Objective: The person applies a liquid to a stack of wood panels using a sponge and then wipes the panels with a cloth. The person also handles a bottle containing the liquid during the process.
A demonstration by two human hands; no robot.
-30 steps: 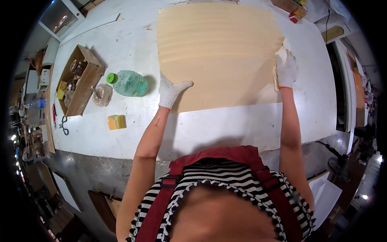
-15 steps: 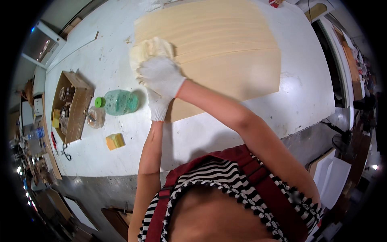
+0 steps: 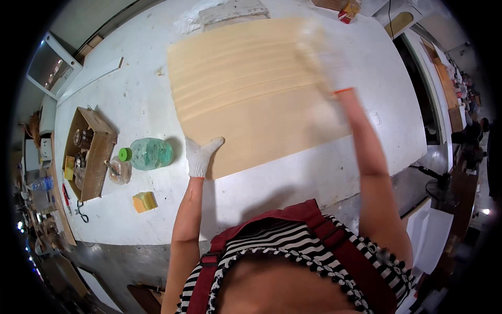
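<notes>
A tan sheet with ridges or wavy lines across its far half lies on the white table. My left hand, in a white knitted glove, rests flat at the sheet's near left corner with the thumb spread out. Over the sheet's far right side, my right hand is smeared by motion. Its glove shows an orange cuff, and a bunched cream cloth is in it, also blurred. The individual fingers of this hand cannot be made out.
To the left stand a green-capped bottle of greenish liquid, a small clear container and a cardboard box of odds and ends. A yellow sponge lies closer to me. A whitish slab sits beyond the sheet.
My right hand has swept the cloth from the sheet's left side to its far right. My left hand, formerly beside it, now shows alone at the corner. The view has shifted slightly.
</notes>
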